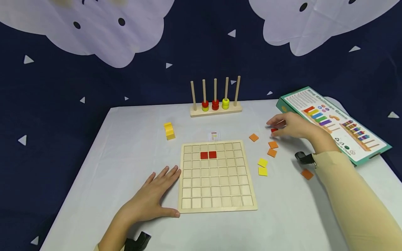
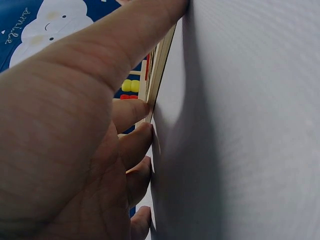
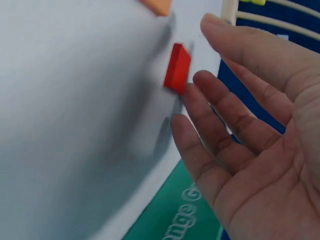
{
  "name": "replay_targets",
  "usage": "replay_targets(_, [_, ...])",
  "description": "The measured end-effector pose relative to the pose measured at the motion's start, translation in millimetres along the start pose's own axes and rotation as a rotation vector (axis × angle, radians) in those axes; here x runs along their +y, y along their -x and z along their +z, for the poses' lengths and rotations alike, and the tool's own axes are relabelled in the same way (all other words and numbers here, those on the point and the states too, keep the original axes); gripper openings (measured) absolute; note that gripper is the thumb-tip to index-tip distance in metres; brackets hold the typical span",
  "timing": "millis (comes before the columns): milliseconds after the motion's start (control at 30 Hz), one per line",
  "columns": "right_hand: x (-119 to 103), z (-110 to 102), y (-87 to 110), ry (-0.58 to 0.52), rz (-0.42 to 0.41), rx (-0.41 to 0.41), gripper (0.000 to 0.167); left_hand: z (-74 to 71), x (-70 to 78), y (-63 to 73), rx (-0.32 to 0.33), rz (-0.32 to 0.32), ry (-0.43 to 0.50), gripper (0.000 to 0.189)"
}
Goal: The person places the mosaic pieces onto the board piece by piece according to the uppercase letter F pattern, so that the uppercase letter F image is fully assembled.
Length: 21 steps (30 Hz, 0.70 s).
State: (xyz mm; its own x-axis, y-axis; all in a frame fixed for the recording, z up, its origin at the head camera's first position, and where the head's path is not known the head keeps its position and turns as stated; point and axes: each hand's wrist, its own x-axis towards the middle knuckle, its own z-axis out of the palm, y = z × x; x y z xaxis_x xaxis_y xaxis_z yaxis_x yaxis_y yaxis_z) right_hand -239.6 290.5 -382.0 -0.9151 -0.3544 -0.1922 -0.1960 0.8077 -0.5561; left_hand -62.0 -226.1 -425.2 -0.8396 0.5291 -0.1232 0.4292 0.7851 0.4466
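A light wooden grid board point(image 1: 218, 210) lies flat, two red square tiles point(image 1: 208, 155) side by side in its second row. My left hand point(image 1: 150, 198) rests at the board's left edge, fingers spread, and the left wrist view shows its fingertips along the rim. Over on the right, my right hand point(image 1: 293, 126) hovers low above a loose red tile point(image 3: 177, 69), which shows between thumb and fingers in the head view. In the right wrist view the fingers are loosely bent, fingertips right at the tile, which sits on the white cloth.
Several orange tiles point(image 1: 272, 144) and two yellow tiles point(image 1: 262, 171) lie right of the board. A small pattern card point(image 1: 214, 136) is behind it, with yellow blocks point(image 1: 169, 131) to the left. Farther back stand a peg rack point(image 1: 216, 111) with rings and a green-edged game box point(image 1: 345, 125).
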Motion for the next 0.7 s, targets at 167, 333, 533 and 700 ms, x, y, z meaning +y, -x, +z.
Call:
replay_targets(167, [11,1,0.3,-0.002,0.027,0.004,0.042,0.0,-0.3,0.1,0.003,0.002,-0.003,0.123])
replay_targets(333, [16,4,-1.4,0.003,0.042,0.015,0.037,0.5,-0.4,0.4,0.001,-0.008,0.002,0.124])
replay_targets(533, [22,3,-3.0,-0.029,0.076,-0.003,0.038,1.1,-1.1,0.3,-0.002,-0.011,0.006,0.125])
replay_targets(700, [27,3,-3.9,-0.049,0.089,-0.002,0.040,1.4,-1.0,0.3,0.005,-0.010,0.012,0.125])
